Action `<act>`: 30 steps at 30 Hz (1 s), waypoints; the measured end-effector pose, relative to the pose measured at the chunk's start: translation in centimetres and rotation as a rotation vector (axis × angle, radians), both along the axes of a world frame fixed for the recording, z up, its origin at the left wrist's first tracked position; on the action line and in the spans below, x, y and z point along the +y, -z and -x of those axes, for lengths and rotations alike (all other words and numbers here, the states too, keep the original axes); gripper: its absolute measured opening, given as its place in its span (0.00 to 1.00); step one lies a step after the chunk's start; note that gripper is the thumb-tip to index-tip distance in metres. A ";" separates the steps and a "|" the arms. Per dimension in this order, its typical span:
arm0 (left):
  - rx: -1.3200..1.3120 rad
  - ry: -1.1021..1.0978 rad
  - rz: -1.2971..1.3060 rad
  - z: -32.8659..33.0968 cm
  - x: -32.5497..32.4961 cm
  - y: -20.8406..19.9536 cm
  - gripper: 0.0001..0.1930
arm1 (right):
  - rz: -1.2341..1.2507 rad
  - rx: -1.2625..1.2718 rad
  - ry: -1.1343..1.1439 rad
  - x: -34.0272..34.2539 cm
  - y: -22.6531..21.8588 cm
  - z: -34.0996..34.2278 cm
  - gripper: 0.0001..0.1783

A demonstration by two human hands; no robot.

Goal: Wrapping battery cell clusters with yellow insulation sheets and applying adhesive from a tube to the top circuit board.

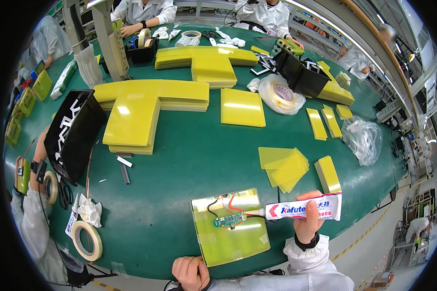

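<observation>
My right hand point(310, 219) grips a white squeeze tube of adhesive point(306, 209) with red and blue print, its nozzle pointing left onto a small green circuit board point(229, 220). The board has red and black wires and lies on a yellow-green sheet point(233, 237) near the table's front edge. My left hand point(192, 272) rests closed at the table edge, just below the sheet's left corner, with nothing visible in it.
Stacks of yellow sheets point(141, 104) cover the green table point(179, 160). A black tray point(75, 133) stands at left, tape rolls point(87, 240) at lower left, loose yellow sheets point(284, 167) and a plastic bag point(361, 138) at right. Other people in white coats work around the table.
</observation>
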State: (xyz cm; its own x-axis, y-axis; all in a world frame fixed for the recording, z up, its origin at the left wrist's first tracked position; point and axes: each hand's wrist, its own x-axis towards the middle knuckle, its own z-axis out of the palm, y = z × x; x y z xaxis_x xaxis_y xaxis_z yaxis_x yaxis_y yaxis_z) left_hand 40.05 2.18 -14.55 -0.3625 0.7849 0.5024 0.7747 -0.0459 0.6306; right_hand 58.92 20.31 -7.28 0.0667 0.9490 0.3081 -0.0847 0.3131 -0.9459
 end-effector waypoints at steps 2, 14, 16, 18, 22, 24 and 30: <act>0.000 0.002 -0.002 0.0 0.0 0.0 0.05 | 0.010 0.000 -0.012 0.0 0.0 0.0 0.13; 0.013 0.001 -0.013 0.1 0.0 0.0 0.05 | 0.038 -0.011 -0.032 -0.2 0.1 0.0 0.13; 0.015 0.003 -0.019 0.0 0.1 0.0 0.05 | 0.029 -0.013 -0.028 -0.2 0.0 0.0 0.13; 0.015 -0.002 -0.018 0.0 0.1 0.0 0.05 | 0.041 -0.011 -0.027 -0.2 0.0 0.2 0.13; 0.010 -0.008 -0.008 0.0 0.1 0.0 0.04 | 0.028 -0.015 -0.014 -0.2 0.0 0.3 0.15; 0.010 -0.006 -0.009 0.0 0.1 0.0 0.04 | 0.037 -0.024 -0.017 -0.2 -0.1 0.3 0.15; 0.013 -0.010 -0.004 0.0 0.1 0.1 0.04 | 0.043 -0.045 -0.025 -0.4 0.0 0.2 0.15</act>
State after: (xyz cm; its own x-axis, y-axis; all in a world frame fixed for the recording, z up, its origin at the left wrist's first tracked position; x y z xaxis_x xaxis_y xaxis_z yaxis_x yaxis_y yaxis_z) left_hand 40.07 2.24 -14.62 -0.3636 0.7794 0.5103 0.7834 -0.0407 0.6202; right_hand 58.71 19.91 -7.26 0.0300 0.9627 0.2689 -0.0494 0.2701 -0.9616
